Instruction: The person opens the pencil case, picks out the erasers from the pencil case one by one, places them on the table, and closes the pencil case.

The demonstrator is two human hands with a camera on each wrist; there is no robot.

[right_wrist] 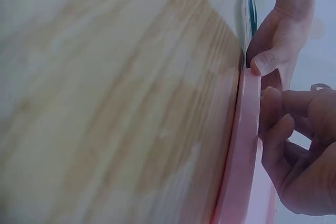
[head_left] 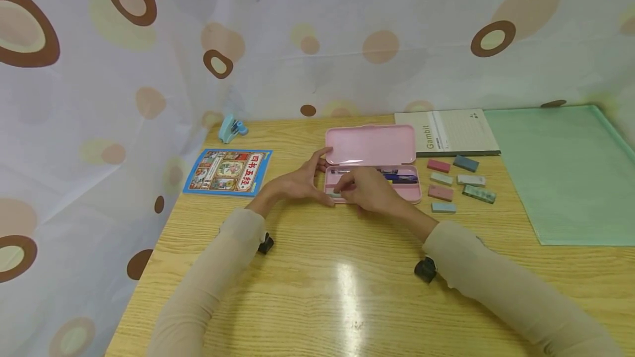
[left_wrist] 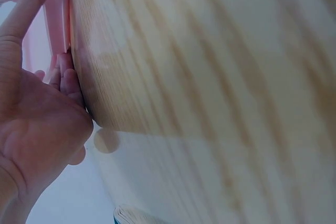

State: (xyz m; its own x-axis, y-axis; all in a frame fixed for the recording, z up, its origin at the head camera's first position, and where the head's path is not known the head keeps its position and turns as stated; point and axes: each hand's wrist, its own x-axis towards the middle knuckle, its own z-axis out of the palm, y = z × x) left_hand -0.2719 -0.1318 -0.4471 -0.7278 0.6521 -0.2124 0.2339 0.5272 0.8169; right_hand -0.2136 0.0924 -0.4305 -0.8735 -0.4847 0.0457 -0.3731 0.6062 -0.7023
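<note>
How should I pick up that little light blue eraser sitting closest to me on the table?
Pinch the light blue eraser across its two long sides, coming straight down from above. It lies flat on the table, so there's no way under it. The pink eraser sits close behind it, so keep your fingers tidy. Its front long edge faces open table, the easier side to reach.

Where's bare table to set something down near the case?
Free: the table front between the sleeves, and the strip between booklet and case. Crowded: right of the case, erasers fill the gap to the green mat.
</note>
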